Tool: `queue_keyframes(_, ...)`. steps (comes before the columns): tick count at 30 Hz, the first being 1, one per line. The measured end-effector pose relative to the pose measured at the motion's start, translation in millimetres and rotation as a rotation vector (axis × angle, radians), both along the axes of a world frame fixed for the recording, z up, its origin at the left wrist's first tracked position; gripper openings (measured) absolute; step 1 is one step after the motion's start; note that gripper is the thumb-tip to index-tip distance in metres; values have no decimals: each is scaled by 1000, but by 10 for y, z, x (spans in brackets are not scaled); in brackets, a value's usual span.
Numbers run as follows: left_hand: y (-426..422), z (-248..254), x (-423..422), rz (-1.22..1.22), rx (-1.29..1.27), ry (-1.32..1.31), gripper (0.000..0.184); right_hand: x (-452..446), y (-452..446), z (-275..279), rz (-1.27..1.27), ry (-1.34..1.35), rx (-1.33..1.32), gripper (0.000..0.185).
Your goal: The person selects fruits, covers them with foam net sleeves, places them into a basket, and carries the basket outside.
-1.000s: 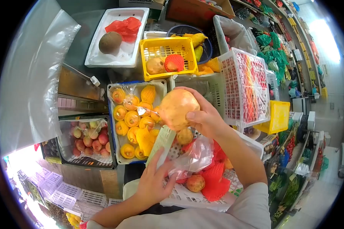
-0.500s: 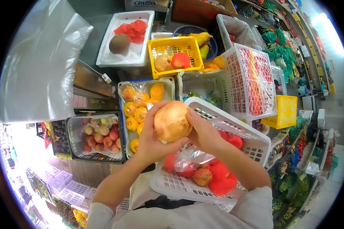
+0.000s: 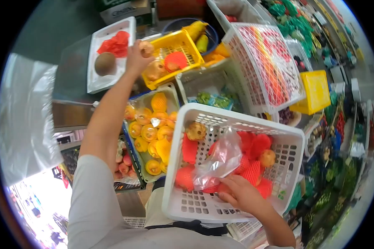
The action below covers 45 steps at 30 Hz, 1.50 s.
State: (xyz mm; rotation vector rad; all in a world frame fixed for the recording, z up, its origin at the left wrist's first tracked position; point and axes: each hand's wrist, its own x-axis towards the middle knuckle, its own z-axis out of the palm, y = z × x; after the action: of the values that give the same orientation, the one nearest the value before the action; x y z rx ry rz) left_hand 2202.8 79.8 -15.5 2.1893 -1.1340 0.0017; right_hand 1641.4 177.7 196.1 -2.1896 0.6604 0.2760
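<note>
My left hand point(image 3: 137, 62) is closed around a bare pomegranate point(image 3: 146, 49) at the left rim of the yellow basket point(image 3: 153, 84). Inside that basket lie another bare pomegranate point(image 3: 156, 69) and a fruit in a red foam net point(image 3: 175, 61). My right hand point(image 3: 246, 196) reaches into the large white basket point(image 3: 170, 195), thumb and fingers closed about a red-netted fruit point(image 3: 223, 189) that is partly hidden. Around it are more red-netted fruits, a clear plastic bag point(image 3: 222, 159) and bare pomegranates point(image 3: 196, 131).
Left of the yellow basket, a white foam tray point(image 3: 91, 83) holds a brown round fruit point(image 3: 105, 64) and red netting point(image 3: 114, 44). A crate of yellow-netted fruit point(image 3: 149, 133) adjoins the white basket. A pink-and-white lattice basket point(image 3: 274, 66) stands behind it. Plastic sheeting point(image 3: 29, 116) hangs at left.
Both hands held a pomegranate together. Now my left hand has carried a pomegranate forward and left to the yellow basket, while my right hand has dropped into the white basket. The view has shifted.
</note>
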Motion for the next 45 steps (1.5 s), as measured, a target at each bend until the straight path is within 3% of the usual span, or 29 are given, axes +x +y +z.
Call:
queue_keyframes(2, -76, -147, 76, -112, -3, -109, 88, -102, 10, 30, -77, 95, 55, 50)
queue_keyframes(6, -168, -252, 12, -36, 182, -146, 78, -234, -36, 21, -171, 134, 116, 49)
queue_keyframes(8, -225, -325, 27, 50, 328, -237, 84, -248, -85, -68, -122, -31, -41, 48)
queue_keyframes(14, -295, -228, 122, 32, 602, -89, 90, 373, -320, -497, -136, -105, -35, 49)
queue_keyframes(17, -218, -381, 200, -53, 459, -44, 89, 803, -377, -1015, -270, -103, -115, 58)
queue_keyframes(20, -29, -269, 66, -172, 278, 96, 82, 1213, -345, -1641, -385, 66, -71, 72)
queue_keyframes(22, 88, 82, -152, -145, 353, 132, 78, 1346, -329, -1902, -488, 32, -77, 83)
queue_keyframes(25, 335, 601, -630, -213, 228, 89, 71, 1339, -343, -1982, -479, 56, -63, 79)
queue_keyframes(28, 691, 1364, -1361, -440, -72, 385, 56, 1284, -526, -1496, -532, 286, 100, 75)
queue_keyframes(30, 982, 1902, -1791, -747, 24, 564, 65, 1132, -726, -1037, -631, 233, 675, 75)
queue_keyframes(31, 1055, 2148, -1959, -911, 129, 533, 77, 1036, -720, -809, -633, 252, 689, 75)
queue_keyframes(33, 1157, 2212, -2260, -1008, 206, 10, 84, 945, -719, -439, -585, 52, 763, 72)
queue_keyframes(34, 1167, 2217, -2388, -994, 200, 3, 84, 933, -643, -316, -571, 49, 755, 72)
queue_keyframes(36, 1147, 2152, -2532, -1047, 287, 132, 88, 872, -433, -98, -661, -293, 912, 63)
queue_keyframes(38, 1112, 2128, -2480, -1094, 221, 116, 89, 748, -301, -338, -575, -560, 717, 56)
queue_keyframes(40, 1004, 2074, -2358, -1149, 171, 101, 90, 689, -412, -333, -550, -605, 723, 52)
queue_keyframes(42, 936, 1975, -2213, -1009, -87, 343, 92, 661, -581, -191, -204, -489, 453, 50)
queue_keyframes(44, 633, 1812, -1972, -779, -232, 433, 88, 586, -486, -278, -271, -407, 375, 51)
queue_keyframes(45, 450, 1724, -1833, -607, -271, 298, 87, 508, -486, -385, -146, -318, 243, 48)
